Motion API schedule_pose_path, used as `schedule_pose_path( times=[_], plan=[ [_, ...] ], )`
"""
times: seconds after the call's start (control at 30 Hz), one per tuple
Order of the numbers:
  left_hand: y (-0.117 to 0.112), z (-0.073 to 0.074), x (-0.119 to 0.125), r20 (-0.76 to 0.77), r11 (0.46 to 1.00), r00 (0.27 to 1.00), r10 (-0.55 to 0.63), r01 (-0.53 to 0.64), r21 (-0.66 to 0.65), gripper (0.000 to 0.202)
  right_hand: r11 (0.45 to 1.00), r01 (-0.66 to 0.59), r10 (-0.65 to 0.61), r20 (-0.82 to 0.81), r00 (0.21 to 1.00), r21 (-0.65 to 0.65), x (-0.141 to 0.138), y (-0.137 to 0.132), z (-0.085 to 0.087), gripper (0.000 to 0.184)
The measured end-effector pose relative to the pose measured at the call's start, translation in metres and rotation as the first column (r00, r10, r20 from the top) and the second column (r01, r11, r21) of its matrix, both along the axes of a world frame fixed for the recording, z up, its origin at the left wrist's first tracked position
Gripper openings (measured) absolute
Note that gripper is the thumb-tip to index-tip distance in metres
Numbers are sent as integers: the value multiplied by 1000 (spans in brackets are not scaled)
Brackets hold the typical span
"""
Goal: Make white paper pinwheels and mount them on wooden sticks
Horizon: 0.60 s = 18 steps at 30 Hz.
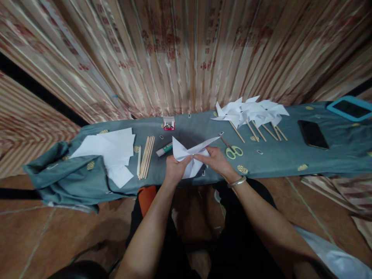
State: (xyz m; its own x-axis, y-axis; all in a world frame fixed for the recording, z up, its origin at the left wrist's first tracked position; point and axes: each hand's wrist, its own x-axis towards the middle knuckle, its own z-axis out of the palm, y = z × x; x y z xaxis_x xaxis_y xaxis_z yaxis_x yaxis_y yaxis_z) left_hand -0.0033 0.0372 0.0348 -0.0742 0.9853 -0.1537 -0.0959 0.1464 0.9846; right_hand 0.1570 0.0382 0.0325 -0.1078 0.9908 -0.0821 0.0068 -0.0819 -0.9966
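A white paper pinwheel (192, 167) is held above the near edge of the cloth-covered table. My left hand (175, 169) grips its left side, thumb toward the centre. From the right, my right hand (217, 159) pinches it, its thumb also at the middle; a bracelet circles that wrist. The fingers behind the paper are hidden. Just behind the pinwheel lies a glue stick (164, 149), partly covered by the paper. Green-handled scissors (233, 151) rest to the right of my right hand.
Finished pinwheels on sticks (247, 112) lie at the back right, near a black phone (313, 134) and a blue-framed tablet (351, 107). Leftward are wooden sticks (147, 157), a white pen (139, 161) and paper sheets (107, 149). A small box of metal pins (169, 124) stands behind.
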Motion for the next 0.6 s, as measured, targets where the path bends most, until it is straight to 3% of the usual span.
schedule_pose_path(
  times=[0.6],
  plan=[
    [-3,4,6,60,999,998,-14,17,-47,11,1000,5,-5,-20,1000,-23,6,-4,-8,39]
  ],
)
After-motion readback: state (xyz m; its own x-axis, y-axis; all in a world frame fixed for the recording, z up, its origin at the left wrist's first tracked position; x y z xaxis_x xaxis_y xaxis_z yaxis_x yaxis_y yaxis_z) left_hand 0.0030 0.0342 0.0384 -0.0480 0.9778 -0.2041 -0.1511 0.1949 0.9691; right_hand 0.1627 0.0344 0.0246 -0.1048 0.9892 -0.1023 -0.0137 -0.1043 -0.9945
